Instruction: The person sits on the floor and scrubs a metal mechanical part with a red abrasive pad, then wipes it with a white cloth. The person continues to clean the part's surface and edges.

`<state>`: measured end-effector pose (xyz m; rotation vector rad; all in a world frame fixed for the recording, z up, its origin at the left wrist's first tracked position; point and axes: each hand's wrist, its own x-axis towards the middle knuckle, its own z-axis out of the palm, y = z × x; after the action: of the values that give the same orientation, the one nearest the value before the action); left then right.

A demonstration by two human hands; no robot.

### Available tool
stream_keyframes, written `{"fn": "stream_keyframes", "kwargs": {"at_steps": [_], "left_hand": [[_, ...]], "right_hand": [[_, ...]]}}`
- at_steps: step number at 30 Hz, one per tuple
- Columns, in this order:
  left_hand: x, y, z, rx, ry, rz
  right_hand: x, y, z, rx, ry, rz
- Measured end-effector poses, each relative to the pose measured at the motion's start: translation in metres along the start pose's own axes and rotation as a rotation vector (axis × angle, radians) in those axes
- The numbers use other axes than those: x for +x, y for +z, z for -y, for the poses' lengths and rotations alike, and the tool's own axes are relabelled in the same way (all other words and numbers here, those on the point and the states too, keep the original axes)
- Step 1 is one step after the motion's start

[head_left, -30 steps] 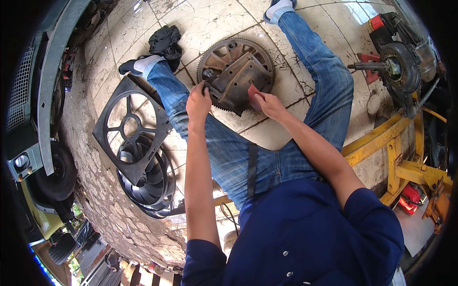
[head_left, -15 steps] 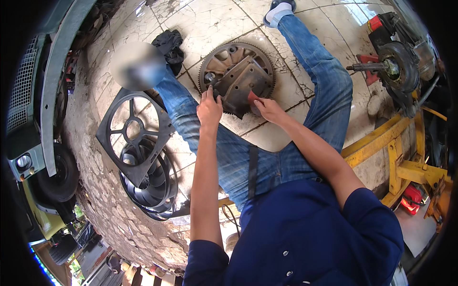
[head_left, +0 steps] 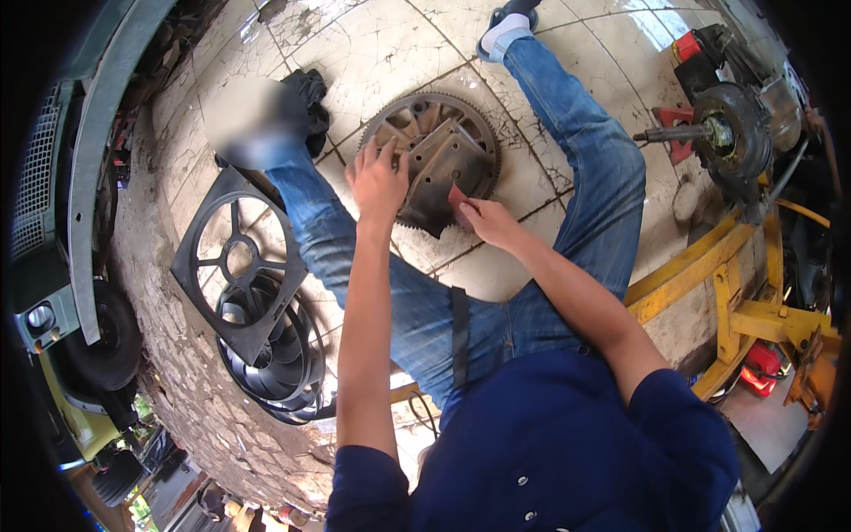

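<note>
A round toothed flywheel lies on the tiled floor between my legs. On top of it rests a worn, brownish metal bracket with bolt holes. My left hand is over the flywheel's left side, fingers spread, beside the bracket's left edge; whether the fingertips touch the metal I cannot tell. My right hand pinches a small reddish piece of sandpaper against the bracket's near right part. Part of the flywheel is hidden under the bracket and my left hand.
A black fan shroud and fan lie left of my leg. Black cloth sits beyond them. At right stand a yellow metal frame and a hub with a shaft. A vehicle is at far left.
My left hand has shifted left off the bracket's edge, its fingers spreading wider. My right hand keeps the sandpaper at the bracket. The whole view has shifted slightly.
</note>
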<state>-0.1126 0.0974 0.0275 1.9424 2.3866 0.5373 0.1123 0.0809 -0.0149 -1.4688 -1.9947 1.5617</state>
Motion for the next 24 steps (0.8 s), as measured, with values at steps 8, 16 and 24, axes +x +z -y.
{"fn": "stream_keyframes", "kwargs": {"at_steps": [8, 16, 24], "left_hand": [[0.095, 0.083, -0.01, 0.156, 0.21, 0.433], [0.113, 0.104, -0.016, 0.17, 0.135, 0.508], [0.109, 0.112, -0.005, 0.066, 0.024, 0.481]], "right_hand": [[-0.009, 0.006, -0.006, 0.033, 0.037, 0.007], [-0.006, 0.001, 0.008, 0.017, 0.119, 0.09], [-0.005, 0.003, 0.007, -0.015, 0.112, 0.093]]}}
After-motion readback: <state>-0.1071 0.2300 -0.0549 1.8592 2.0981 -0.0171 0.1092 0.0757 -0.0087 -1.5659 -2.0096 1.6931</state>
